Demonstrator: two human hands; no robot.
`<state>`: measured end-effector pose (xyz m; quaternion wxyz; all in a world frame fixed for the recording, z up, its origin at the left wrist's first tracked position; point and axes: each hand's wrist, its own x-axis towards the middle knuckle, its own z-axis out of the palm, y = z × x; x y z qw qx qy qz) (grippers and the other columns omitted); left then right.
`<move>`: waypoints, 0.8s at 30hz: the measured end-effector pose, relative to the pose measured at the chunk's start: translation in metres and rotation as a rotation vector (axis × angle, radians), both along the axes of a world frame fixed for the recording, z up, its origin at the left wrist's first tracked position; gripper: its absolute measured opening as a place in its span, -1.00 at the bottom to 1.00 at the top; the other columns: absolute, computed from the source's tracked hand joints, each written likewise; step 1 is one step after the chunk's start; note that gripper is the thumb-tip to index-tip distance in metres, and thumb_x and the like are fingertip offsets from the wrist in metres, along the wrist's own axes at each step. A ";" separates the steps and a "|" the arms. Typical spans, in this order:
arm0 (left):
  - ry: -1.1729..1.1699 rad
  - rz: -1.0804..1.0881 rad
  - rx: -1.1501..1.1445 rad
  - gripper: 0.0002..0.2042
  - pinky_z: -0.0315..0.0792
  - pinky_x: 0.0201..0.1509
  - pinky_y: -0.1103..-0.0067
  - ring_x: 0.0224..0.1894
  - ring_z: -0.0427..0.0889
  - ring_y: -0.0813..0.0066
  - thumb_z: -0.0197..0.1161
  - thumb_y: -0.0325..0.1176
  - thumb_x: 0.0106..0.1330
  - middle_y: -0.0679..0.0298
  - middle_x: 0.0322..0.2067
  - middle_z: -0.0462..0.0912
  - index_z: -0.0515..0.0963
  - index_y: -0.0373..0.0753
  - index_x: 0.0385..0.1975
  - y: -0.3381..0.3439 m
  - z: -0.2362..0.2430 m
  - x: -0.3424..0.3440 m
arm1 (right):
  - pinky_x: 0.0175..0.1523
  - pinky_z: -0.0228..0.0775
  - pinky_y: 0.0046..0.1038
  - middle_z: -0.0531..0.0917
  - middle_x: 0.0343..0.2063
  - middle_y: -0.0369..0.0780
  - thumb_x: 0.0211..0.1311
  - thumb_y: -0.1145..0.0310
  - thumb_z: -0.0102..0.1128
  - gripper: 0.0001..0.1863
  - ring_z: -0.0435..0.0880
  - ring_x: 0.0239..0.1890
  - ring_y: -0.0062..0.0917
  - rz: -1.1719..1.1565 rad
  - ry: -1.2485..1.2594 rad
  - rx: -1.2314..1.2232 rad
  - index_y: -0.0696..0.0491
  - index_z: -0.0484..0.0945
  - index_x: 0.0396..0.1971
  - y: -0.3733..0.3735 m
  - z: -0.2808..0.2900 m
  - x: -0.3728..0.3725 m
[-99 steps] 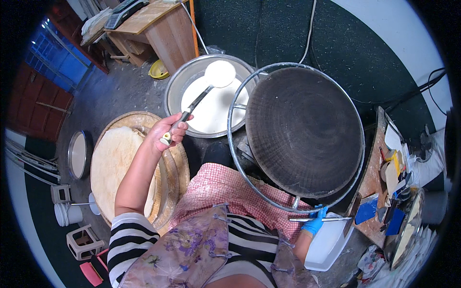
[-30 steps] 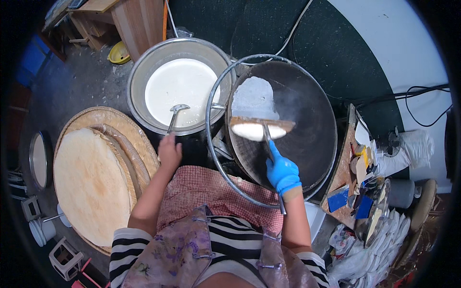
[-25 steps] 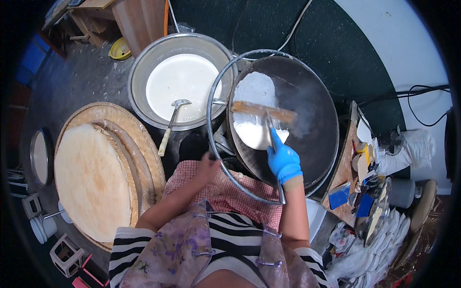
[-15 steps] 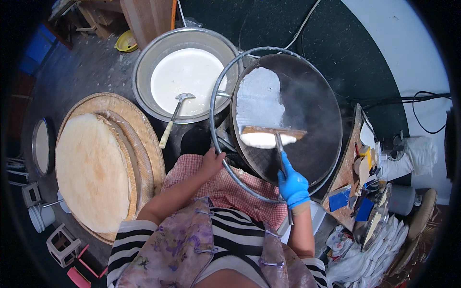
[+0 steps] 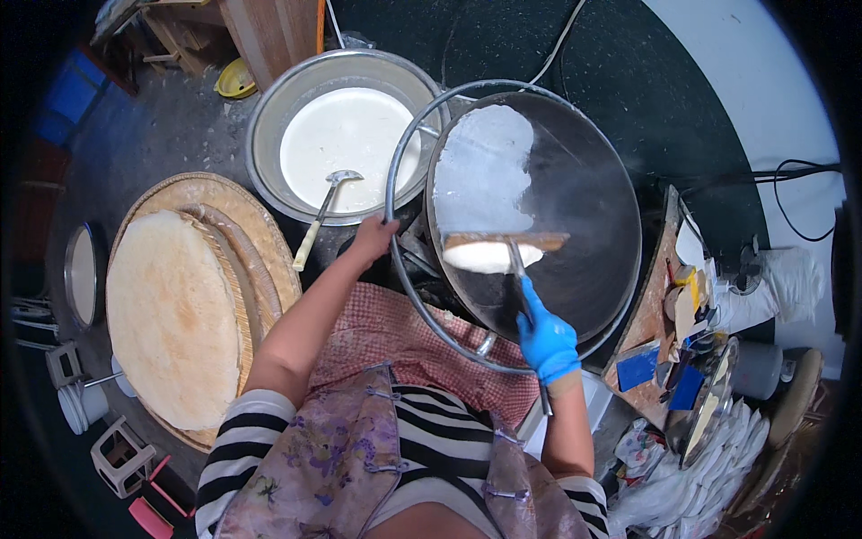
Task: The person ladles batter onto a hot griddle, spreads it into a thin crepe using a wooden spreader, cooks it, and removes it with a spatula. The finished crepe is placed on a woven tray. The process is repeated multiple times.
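Observation:
My left hand (image 5: 374, 238) is closed round the metal ring (image 5: 392, 175) that circles a round dark griddle (image 5: 584, 171). In a blue glove, my right hand (image 5: 546, 340) grips the handle of a batter spreader (image 5: 549, 241), whose wooden blade lies across the griddle's left-middle part. A thick white mound of batter (image 5: 492, 258) sits against the blade's near side. Beyond the blade, a thin pale layer of batter (image 5: 485, 166) covers the griddle's far left. To the left stands a large metal basin of white batter (image 5: 346, 135), with a ladle (image 5: 314, 225) resting across its near rim.
A stack of round pale flatbreads (image 5: 175, 314) lies on a woven tray (image 5: 287, 278) at left. On the right, a cluttered board (image 5: 642, 359) stands beside the griddle, with plastic bags (image 5: 700, 476) nearer me. Small stools (image 5: 123, 455) are at lower left.
My left hand has moved away from me along with the ring, which has turned clockwise. The pale batter layer has shifted farther away and now reaches wider. My right hand and spreader have barely moved.

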<state>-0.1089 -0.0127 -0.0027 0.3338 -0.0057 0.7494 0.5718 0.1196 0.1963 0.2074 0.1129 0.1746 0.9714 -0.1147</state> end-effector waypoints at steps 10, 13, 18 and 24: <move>0.429 0.195 -0.181 -0.52 0.44 -0.18 0.46 -0.33 0.61 0.17 0.10 -0.13 0.17 -0.07 -0.40 0.60 0.43 -0.42 -0.06 0.016 -0.011 -0.041 | -0.35 0.40 -0.21 0.57 -0.54 0.00 0.08 0.33 0.07 -0.39 0.57 -0.50 -0.12 -0.011 0.067 -0.033 -0.21 0.19 0.20 -0.014 -0.023 -0.054; 0.209 0.147 -0.036 -0.56 0.44 -0.33 0.52 -0.44 0.58 0.39 0.12 -0.23 0.19 0.10 -0.47 0.59 0.39 -0.44 -0.04 -0.009 -0.016 -0.013 | -0.43 0.42 -0.24 0.56 -0.62 -0.01 0.08 0.33 0.07 -0.37 0.57 -0.59 -0.17 0.003 0.017 -0.003 -0.18 0.17 0.21 -0.014 -0.007 -0.022; -0.050 0.289 0.236 -0.59 0.41 -0.45 0.60 -0.52 0.51 0.55 0.13 -0.28 0.20 0.23 -0.54 0.54 0.37 -0.42 -0.04 -0.028 -0.002 0.101 | -0.41 0.42 -0.25 0.56 -0.61 -0.01 0.08 0.32 0.10 -0.35 0.57 -0.58 -0.15 -0.093 -0.056 -0.043 -0.20 0.15 0.22 0.006 0.013 -0.002; -0.166 0.123 0.221 -0.75 0.44 -0.46 0.58 -0.48 0.54 0.49 0.12 -0.27 0.23 0.19 -0.47 0.54 0.43 -0.38 -0.32 -0.002 0.011 0.153 | -0.39 0.39 -0.22 0.55 -0.60 -0.02 0.08 0.33 0.08 -0.40 0.54 -0.54 -0.13 0.005 0.107 -0.050 -0.20 0.21 0.19 -0.016 -0.022 -0.045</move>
